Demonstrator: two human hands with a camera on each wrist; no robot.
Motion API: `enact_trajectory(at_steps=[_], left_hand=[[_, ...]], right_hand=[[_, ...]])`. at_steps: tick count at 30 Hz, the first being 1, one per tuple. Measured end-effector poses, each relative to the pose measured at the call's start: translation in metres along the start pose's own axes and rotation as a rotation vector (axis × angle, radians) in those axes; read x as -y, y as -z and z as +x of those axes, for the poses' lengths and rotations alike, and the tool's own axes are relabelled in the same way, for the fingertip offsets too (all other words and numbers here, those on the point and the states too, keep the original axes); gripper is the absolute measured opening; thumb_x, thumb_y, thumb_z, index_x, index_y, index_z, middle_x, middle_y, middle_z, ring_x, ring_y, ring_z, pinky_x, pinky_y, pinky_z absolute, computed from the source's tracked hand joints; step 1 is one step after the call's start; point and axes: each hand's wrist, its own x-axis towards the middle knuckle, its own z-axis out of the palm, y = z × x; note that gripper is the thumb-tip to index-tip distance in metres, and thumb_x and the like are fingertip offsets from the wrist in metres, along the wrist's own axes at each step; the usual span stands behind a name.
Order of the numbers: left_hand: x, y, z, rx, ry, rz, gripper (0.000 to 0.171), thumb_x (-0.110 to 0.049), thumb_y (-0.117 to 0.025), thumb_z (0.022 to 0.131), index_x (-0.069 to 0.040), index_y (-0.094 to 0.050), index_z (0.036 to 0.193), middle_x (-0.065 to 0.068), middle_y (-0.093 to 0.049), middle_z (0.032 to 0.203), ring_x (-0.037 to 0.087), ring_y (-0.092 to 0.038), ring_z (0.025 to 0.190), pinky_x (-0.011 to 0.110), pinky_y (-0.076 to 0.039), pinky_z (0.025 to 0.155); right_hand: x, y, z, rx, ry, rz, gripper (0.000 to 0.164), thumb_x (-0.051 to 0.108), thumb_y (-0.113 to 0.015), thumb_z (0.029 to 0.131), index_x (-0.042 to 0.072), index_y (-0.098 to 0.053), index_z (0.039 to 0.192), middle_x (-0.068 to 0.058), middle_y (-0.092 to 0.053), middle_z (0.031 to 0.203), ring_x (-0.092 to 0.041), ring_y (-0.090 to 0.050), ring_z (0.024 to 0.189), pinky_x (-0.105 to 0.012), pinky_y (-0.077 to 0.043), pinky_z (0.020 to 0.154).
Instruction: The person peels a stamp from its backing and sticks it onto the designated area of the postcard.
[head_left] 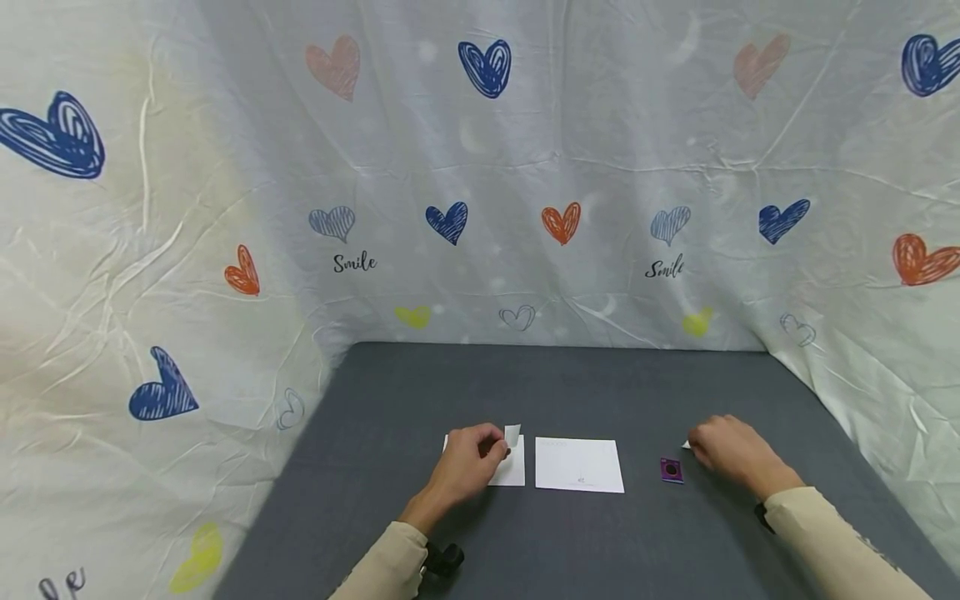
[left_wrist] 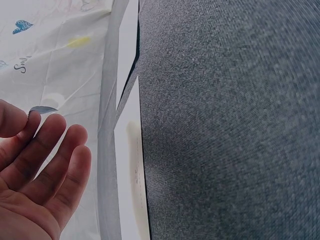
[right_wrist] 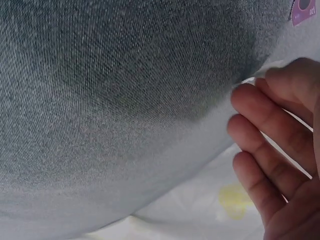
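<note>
My left hand (head_left: 468, 462) pinches a small whitish slip (head_left: 513, 435) between thumb and index finger, above the left white card (head_left: 512, 472). Seen edge-on in the left wrist view, the slip (left_wrist: 44, 108) is a thin grey sliver; the other fingers are spread loosely. A second white card (head_left: 579, 464) with faint small print lies just to the right. My right hand (head_left: 733, 450) is low over the table's right side, thumb and index finger together on a small white piece (head_left: 686, 445), mostly hidden by the fingers. Beside it lies a small purple packet (head_left: 672, 471) with a dark round mark.
A dark grey cloth (head_left: 390, 400) covers the table. Behind and at both sides hangs a white curtain (head_left: 615, 125) printed with hearts and the word "Smile". A black strap device (head_left: 444, 560) sits on the left wrist.
</note>
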Motion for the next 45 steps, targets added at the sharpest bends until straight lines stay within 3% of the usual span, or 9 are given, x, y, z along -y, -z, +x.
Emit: enact_trajectory(at_steps=[11,16,23,33,38,45], left_hand=[[0.001,0.000,0.001,0.003,-0.007,-0.005,0.018,-0.006,-0.064,0.102,-0.014,-0.077,0.092,-0.005,-0.076,0.087,0.007,-0.059,0.075,0.024,-0.049,0.070],[0.002,0.000,0.001,0.001,-0.005,-0.001,0.017,-0.006,-0.065,0.103,-0.014,-0.077,0.093,-0.006,-0.075,0.086,0.007,-0.059,0.075,0.024,-0.049,0.071],[0.001,0.001,0.002,0.005,0.001,0.005,0.016,-0.008,-0.065,0.103,-0.014,-0.077,0.094,-0.007,-0.073,0.085,0.008,-0.058,0.075,0.024,-0.048,0.070],[0.001,0.001,0.001,0.010,-0.003,0.008,0.016,-0.008,-0.065,0.103,-0.014,-0.077,0.094,-0.006,-0.074,0.085,0.007,-0.058,0.075,0.024,-0.048,0.070],[0.002,0.001,0.001,0.008,-0.004,0.000,0.017,-0.008,-0.064,0.104,-0.014,-0.077,0.094,-0.006,-0.074,0.086,0.007,-0.058,0.075,0.024,-0.048,0.070],[0.003,0.001,0.000,-0.001,-0.010,0.004,0.016,-0.008,-0.065,0.102,-0.014,-0.077,0.093,-0.007,-0.073,0.084,0.006,-0.058,0.074,0.024,-0.048,0.069]], right_hand=[[0.005,0.007,-0.001,0.085,-0.063,0.100,0.029,0.007,-0.081,0.089,0.021,-0.065,0.070,0.013,-0.054,0.064,-0.005,-0.038,0.058,-0.029,-0.037,0.056],[0.008,0.012,0.004,0.082,-0.063,0.103,0.018,0.009,-0.082,0.087,0.018,-0.072,0.075,0.010,-0.067,0.070,-0.005,-0.051,0.059,-0.033,-0.048,0.056],[0.015,0.017,0.015,0.039,-0.016,0.069,0.025,0.007,-0.081,0.088,0.022,-0.068,0.072,0.013,-0.060,0.066,-0.004,-0.044,0.058,-0.032,-0.042,0.056],[0.036,0.024,0.034,-0.034,0.060,0.042,0.021,0.004,-0.080,0.087,0.021,-0.072,0.077,0.012,-0.063,0.070,-0.007,-0.054,0.064,-0.034,-0.048,0.060],[0.047,0.028,0.042,-0.076,0.117,0.043,0.012,0.005,-0.082,0.088,0.016,-0.078,0.086,0.008,-0.071,0.079,-0.013,-0.064,0.070,-0.037,-0.055,0.067],[0.063,0.033,0.054,-0.059,0.135,0.090,0.009,0.011,-0.087,0.090,0.015,-0.082,0.096,0.006,-0.077,0.088,-0.015,-0.070,0.080,-0.038,-0.058,0.072]])
